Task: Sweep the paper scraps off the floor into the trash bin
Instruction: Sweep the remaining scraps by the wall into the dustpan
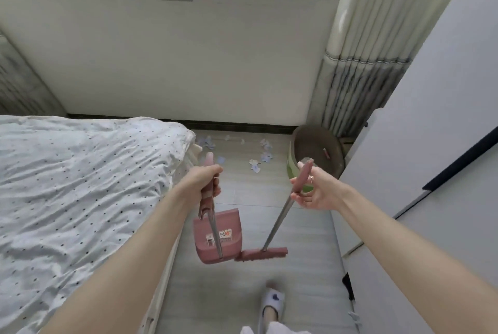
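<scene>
Gripping dustpan handle, left hand closed; right hand loosely curled round broom handle. Paper scraps lay well ahead, beside trash bin; bin interior unclear.

Both bare arms reach forward. The left hand is fisted tight. The right hand grips loosely, fingers half spread.

Trash bin partly behind right hand; scraps blurred.
</scene>
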The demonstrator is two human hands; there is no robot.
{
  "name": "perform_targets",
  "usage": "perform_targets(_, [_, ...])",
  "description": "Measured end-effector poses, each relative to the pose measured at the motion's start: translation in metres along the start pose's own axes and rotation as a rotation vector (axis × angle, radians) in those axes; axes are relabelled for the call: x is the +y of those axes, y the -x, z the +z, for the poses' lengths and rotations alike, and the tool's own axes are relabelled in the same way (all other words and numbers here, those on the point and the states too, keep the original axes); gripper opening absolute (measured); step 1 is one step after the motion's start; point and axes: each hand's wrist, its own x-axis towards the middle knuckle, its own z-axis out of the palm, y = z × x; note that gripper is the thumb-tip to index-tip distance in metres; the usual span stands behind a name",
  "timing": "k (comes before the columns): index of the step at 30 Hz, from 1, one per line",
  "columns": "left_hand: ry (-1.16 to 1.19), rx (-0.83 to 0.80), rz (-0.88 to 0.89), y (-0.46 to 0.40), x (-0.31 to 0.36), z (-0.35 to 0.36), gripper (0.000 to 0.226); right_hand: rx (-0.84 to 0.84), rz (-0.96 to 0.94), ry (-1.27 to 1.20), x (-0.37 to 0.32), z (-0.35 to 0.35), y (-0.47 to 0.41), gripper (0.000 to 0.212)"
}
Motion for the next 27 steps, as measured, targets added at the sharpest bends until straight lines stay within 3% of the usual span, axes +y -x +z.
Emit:
perform_targets(4, [0.043, 0.08, 0.013, -0.086, 0.043, 0.019, 0.03, -0.02, 0.125, 0.012, -0.064, -0.001, -0.073, 0.022])
perform_targets(10, [0.037, 0.172, 0.013, -0.18, 0.106, 0.049, 0.023, -0.023, 0.203, 0.266, -0.172, 0.006, -0.142, 0.012])
perform_targets(13, [0.031, 0.211, -0.003, -0.218, 0.129, 0.057, 0.023, -0.072, 0.253, 0.289, -0.211, 0.016, -0.161, 0.022])
perform_targets(16, [0.039, 0.24, -0.013, -0.256, 0.151, 0.061, 0.023, -0.052, 0.255, 0.369, -0.238, 0.013, -0.195, 0.051])
perform_targets(19, [0.024, 0.262, -0.009, -0.292, 0.172, 0.06, 0.022, 0.085, 0.288, 0.315, -0.268, 0.001, -0.238, 0.029])
perform_targets(22, [0.032, 0.261, -0.003, -0.33, 0.194, 0.058, 0.021, 0.123, 0.328, 0.322, -0.305, 0.001, -0.277, 0.042])
perform_targets(27, [0.05, 0.247, -0.002, -0.403, 0.24, 0.052, 0.024, 0.186, 0.318, 0.678, -0.361, 0.018, -0.337, 0.031])
